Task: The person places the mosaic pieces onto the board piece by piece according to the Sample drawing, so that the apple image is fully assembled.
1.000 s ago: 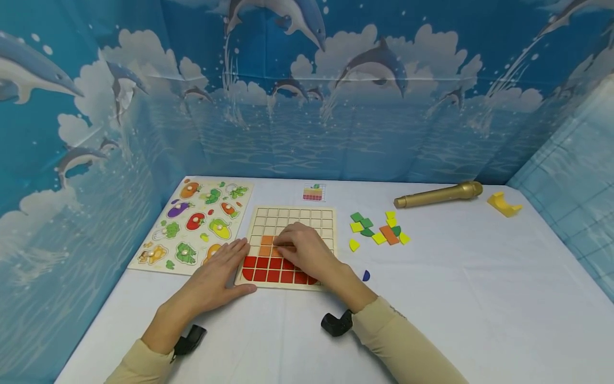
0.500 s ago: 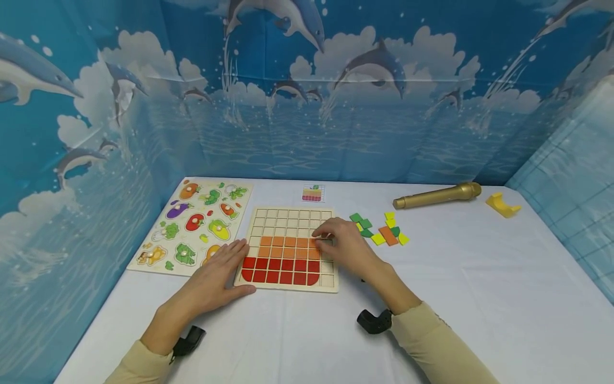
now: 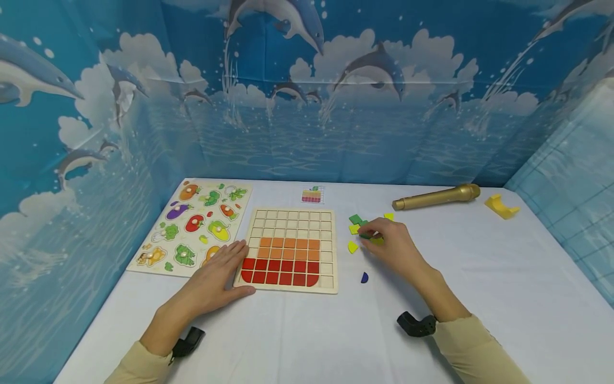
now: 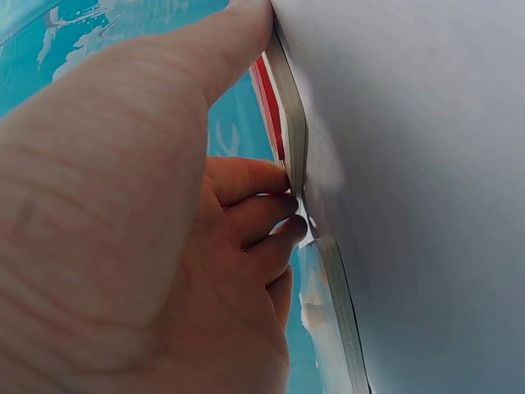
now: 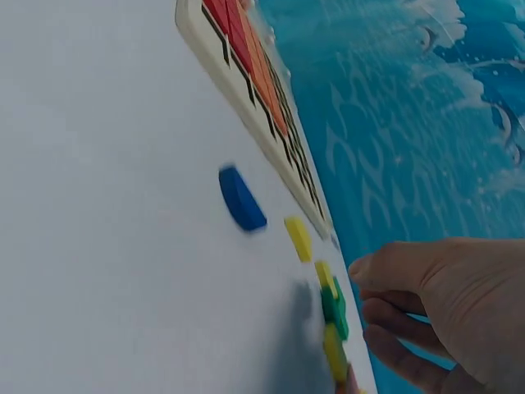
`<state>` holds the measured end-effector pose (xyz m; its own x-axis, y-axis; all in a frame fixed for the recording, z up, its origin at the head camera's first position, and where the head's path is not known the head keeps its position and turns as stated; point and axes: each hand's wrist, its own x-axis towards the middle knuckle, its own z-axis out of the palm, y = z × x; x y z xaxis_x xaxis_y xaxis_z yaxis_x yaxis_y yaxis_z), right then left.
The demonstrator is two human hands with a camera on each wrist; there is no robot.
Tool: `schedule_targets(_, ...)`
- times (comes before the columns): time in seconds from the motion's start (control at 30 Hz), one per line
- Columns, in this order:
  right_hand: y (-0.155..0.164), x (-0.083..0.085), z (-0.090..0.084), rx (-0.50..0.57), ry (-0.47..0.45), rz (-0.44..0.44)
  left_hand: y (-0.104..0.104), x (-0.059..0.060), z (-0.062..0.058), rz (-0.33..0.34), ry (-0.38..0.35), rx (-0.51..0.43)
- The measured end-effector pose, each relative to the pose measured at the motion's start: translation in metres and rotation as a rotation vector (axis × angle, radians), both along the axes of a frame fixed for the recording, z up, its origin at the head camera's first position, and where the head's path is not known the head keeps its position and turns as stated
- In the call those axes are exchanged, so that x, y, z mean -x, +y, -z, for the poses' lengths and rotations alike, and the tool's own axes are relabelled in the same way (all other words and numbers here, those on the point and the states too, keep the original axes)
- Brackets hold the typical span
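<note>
A wooden grid board (image 3: 288, 216) lies on the white table, its lower rows filled with red tiles (image 3: 280, 272) and orange tiles (image 3: 288, 248). My left hand (image 3: 223, 269) lies flat at the board's lower left corner, thumb along the front edge; the left wrist view shows its fingers (image 4: 254, 205) against the board edge (image 4: 291, 123). My right hand (image 3: 381, 241) hovers over a pile of loose green and yellow tiles (image 3: 356, 218). In the right wrist view the thumb and fingers (image 5: 385, 316) are apart beside a green tile (image 5: 333, 305), with nothing between them.
A yellow tile (image 3: 353, 247) and a blue tile (image 3: 365, 277) lie loose right of the board. A vegetable peg puzzle (image 3: 192, 226) sits left, a small pattern card (image 3: 313, 194) behind. A gold microphone (image 3: 436, 196) and a yellow block (image 3: 501, 205) lie far right.
My right hand left the orange row on the board and moved right to the loose tile pile. The orange rows now show fully. The left hand has stayed put.
</note>
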<state>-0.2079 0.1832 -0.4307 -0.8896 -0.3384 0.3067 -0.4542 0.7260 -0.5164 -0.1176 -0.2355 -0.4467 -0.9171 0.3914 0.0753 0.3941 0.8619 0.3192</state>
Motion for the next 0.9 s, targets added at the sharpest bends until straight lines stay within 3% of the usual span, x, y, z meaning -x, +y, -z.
schedule_targets(0.23, 0.033, -0.006, 0.001, -0.021, 0.033, 0.108, 0.002, -0.001, -0.001, -0.008, -0.004, 0.005)
schedule_targets(0.43, 0.044, -0.010, 0.001, -0.071, 0.043, 0.187, 0.001, -0.001, 0.000, -0.008, 0.001, 0.006)
schedule_targets(0.9, 0.045, -0.008, 0.006, -0.113, 0.011, 0.184, 0.001, 0.000, -0.001, -0.007, -0.013, -0.004)
